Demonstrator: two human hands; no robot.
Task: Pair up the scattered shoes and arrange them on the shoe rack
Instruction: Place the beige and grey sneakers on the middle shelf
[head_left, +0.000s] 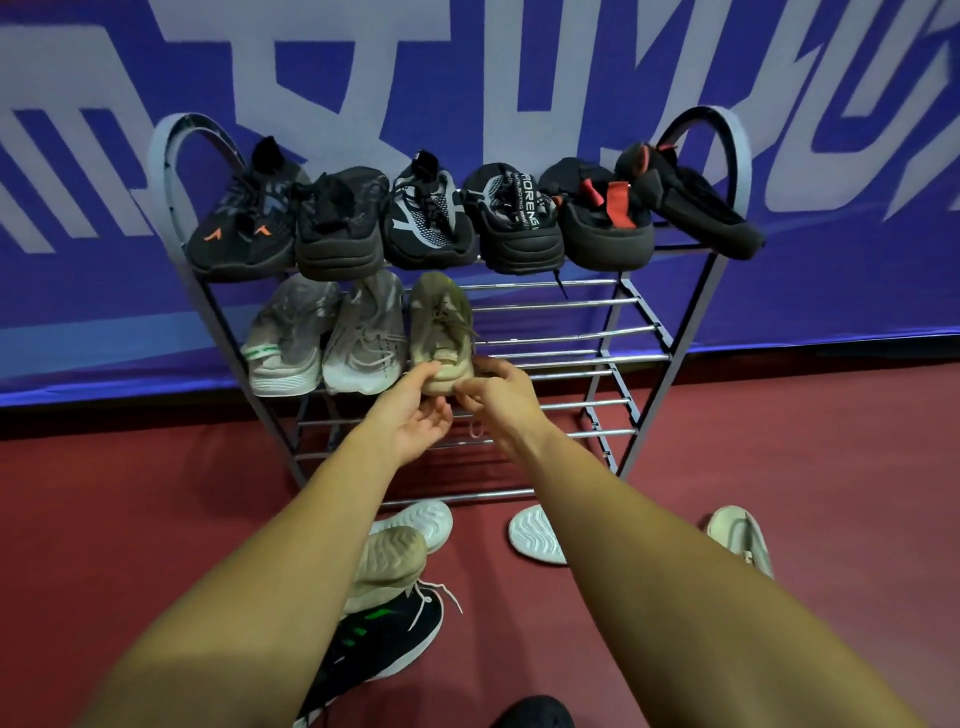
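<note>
A black-and-green sneaker (387, 636) lies on the floor (156, 519) beneath the forearms. Left hand (415, 418) and right hand (501, 397) both grip the near end of a tan sneaker (441, 322) on the second shelf of the shoe rack (571, 358), black shoes (337, 228) beyond.

Lettered shoe strap on the rack; cropped white characters on the banner behind

On the shoe rack's (691, 332) top shelf, toward twelve o'clock, one black shoe (519, 249) carries a band (529, 200) of white capitals reading roughly "RORENG". A smaller line beside it is too fine to read. Higher at twelve o'clock, the blue banner (467, 78) shows huge white strokes, cut off and illegible.
</note>
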